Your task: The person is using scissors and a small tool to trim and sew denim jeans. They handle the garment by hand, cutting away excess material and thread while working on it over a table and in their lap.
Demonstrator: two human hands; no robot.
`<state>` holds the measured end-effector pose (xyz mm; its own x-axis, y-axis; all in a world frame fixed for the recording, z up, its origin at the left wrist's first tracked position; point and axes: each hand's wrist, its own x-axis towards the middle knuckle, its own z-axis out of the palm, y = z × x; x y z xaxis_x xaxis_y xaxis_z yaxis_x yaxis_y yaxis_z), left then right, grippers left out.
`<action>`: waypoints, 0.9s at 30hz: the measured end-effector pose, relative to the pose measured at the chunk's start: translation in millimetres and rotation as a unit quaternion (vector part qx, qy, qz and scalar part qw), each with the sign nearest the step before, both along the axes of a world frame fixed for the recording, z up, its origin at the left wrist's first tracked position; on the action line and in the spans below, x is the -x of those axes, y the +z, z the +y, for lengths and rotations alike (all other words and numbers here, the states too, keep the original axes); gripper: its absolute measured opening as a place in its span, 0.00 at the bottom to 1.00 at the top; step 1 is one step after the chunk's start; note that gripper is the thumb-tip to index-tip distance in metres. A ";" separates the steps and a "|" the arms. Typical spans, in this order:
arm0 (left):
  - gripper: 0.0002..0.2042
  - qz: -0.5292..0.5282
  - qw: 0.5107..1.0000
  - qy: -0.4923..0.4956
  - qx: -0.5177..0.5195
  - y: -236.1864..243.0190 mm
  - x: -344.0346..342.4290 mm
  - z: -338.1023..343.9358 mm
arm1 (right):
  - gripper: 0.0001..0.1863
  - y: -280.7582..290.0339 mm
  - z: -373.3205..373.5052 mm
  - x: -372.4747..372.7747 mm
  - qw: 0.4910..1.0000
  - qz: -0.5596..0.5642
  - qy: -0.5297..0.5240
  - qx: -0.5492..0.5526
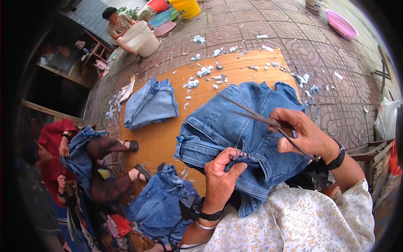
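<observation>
Nearest is the wearer's cream floral blouse (289, 222); black straps circle both wrists, the left one bearing a small black box (191, 207); the left hand (223, 173) has its grip closed, thumb against curled fingers, pinching a dark, frayed edge of a blue denim garment (224, 112); that garment spreads in front of the blouse, bunched and creased, overlapping the bench in the view; the right hand (306, 133) has its grip curled around the handles of long dark scissors (254, 114), whose blades stand slightly apart above the denim, pointing away to the left.

Left of the left hand lies a crumpled denim heap (161, 201); beyond it, the orange wooden bench (163, 149) carries light-blue folded jeans (152, 105) and, farther out, pale lint tufts (205, 70); at the left a co-worker in red (52, 136) sits with denim across the legs; patterned paving (252, 27) stretches past the bench; farther off are a pink basin (341, 25), a whitish bucket (141, 38) beside another person (121, 26), and a yellow bucket (186, 8).
</observation>
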<state>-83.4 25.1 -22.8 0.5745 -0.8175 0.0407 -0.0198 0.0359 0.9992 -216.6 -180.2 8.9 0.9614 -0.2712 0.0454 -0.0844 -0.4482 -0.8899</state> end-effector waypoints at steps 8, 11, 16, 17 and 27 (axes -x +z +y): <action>0.08 0.014 1.000 0.022 0.003 -3.2 1.9 -1.4 | 0.37 -7.1 8.8 31.4 0.980 0.006 0.054 0.191; 0.08 0.011 1.000 0.027 -0.011 -2.2 4.0 -2.4 | 0.36 -5.7 13.1 24.9 0.968 -0.015 0.057 0.244; 0.07 -0.029 0.999 0.027 -0.019 -0.8 4.2 -3.2 | 0.33 -2.0 16.5 16.2 0.957 -0.019 0.075 0.281; 0.07 -0.029 0.999 0.031 -0.012 -1.9 4.1 -2.4 | 0.33 0.0 17.1 15.5 0.955 -0.013 0.077 0.287; 0.07 -0.032 0.999 0.019 0.010 -4.3 1.4 -2.3 | 0.30 2.3 16.9 20.2 0.956 0.029 0.076 0.283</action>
<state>-84.8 22.9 -27.1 0.6003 -0.7942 0.0941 -0.0851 0.0536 0.9949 -236.8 -163.3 11.2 0.9932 -0.0755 0.0883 -0.0216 -0.8670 -0.4979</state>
